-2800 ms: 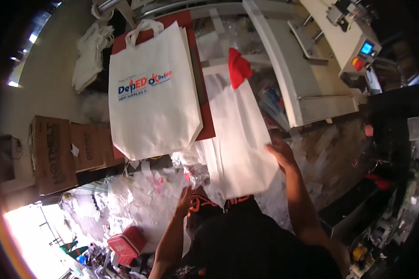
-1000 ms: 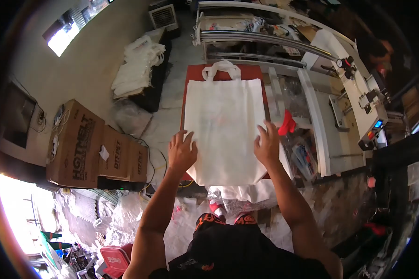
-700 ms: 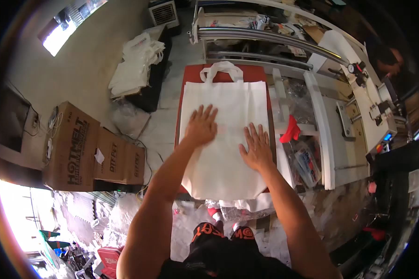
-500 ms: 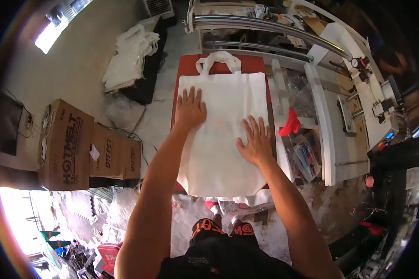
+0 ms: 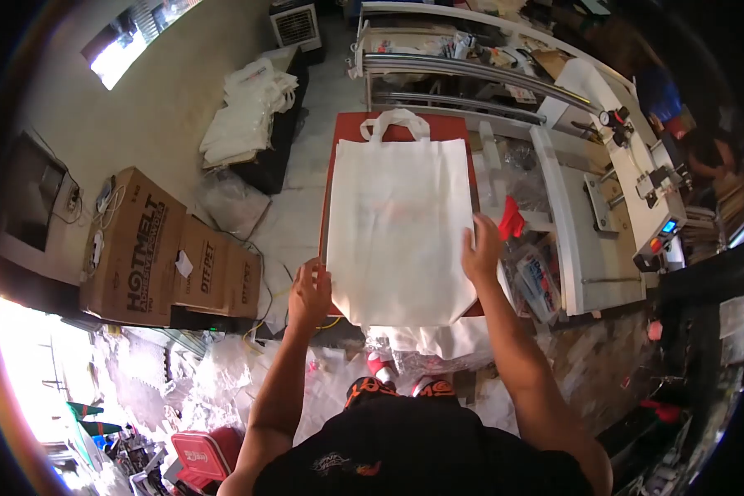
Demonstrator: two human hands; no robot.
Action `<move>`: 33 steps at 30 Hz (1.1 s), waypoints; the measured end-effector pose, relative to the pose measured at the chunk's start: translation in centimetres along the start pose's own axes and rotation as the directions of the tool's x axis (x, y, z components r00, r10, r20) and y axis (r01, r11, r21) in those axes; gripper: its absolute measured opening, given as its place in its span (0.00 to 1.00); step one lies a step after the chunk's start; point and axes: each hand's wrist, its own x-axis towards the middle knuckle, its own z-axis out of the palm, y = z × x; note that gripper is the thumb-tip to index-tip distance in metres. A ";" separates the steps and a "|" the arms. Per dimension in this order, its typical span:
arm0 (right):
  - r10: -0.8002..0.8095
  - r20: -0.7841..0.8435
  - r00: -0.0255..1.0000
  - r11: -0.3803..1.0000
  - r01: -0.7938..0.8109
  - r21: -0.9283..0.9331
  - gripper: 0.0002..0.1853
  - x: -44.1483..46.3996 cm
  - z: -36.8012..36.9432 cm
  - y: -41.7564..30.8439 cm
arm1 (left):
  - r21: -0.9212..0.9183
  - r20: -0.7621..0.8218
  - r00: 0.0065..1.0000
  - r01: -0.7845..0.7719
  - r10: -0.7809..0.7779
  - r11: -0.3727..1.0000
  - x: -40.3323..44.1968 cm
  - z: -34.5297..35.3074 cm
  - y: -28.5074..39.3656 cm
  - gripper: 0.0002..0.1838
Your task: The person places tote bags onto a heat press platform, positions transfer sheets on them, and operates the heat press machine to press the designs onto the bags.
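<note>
A white tote bag (image 5: pixel 401 240) lies flat on a red board (image 5: pixel 452 126), its two looped handles at the far end. A faint reddish patch shows through its middle. My left hand (image 5: pixel 309 298) is at the bag's lower left edge, its fingers slightly bent and holding nothing. Along the right edge is my right hand (image 5: pixel 484 250), its thumb apart from the fingers, at the side of the bag. More white fabric (image 5: pixel 438 337) hangs below the near edge of the board.
A machine frame with metal rollers (image 5: pixel 471 68) stands beyond and to the right. A red cloth (image 5: pixel 511 217) lies right of the board. Cardboard boxes (image 5: pixel 136 256) stand at the left. Behind them is a stack of white bags (image 5: pixel 244 116). Plastic sheets (image 5: pixel 223 364) litter the floor.
Both hands have come off the bag's face to its sides. The left hand moved down and left toward me; the right moved slightly outward. The view has shifted a little.
</note>
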 end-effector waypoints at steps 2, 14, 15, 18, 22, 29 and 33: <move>0.207 -0.066 0.976 0.978 -0.206 0.024 0.13 -3.5 -2.9 0.3 | -0.071 -0.053 0.999 -0.015 0.011 0.997 -0.7 0.0 0.0 0.13; 0.569 0.195 0.799 0.798 -0.594 0.104 0.22 -8.9 -4.4 -3.0 | -0.071 -0.048 0.982 0.180 -0.184 0.981 -1.0 2.3 -1.3 0.17; 0.559 0.204 0.804 0.807 -0.584 0.088 0.21 -8.8 -4.4 -3.0 | -0.085 -0.055 0.981 0.184 -0.189 0.979 -1.0 2.3 -1.3 0.17; 0.536 0.195 0.821 0.831 -0.554 0.052 0.20 -8.7 -3.9 -2.7 | -0.105 -0.073 0.979 0.181 -0.189 0.978 -0.9 2.5 -1.7 0.18; 0.555 0.181 0.812 0.824 -0.566 0.012 0.19 -9.1 -3.7 -2.6 | -0.119 -0.049 0.978 0.196 -0.202 0.973 -0.9 2.8 -2.3 0.18; 0.563 0.249 0.788 0.791 -0.602 0.114 0.15 -8.9 -4.6 -2.3 | -0.110 -0.138 0.982 0.116 -0.131 0.987 -1.6 3.6 -2.5 0.15; 0.503 0.005 0.865 0.820 -0.478 0.314 0.13 -11.0 -6.3 0.0 | -0.095 -0.217 0.969 0.103 -0.121 0.990 -2.3 2.9 -1.8 0.15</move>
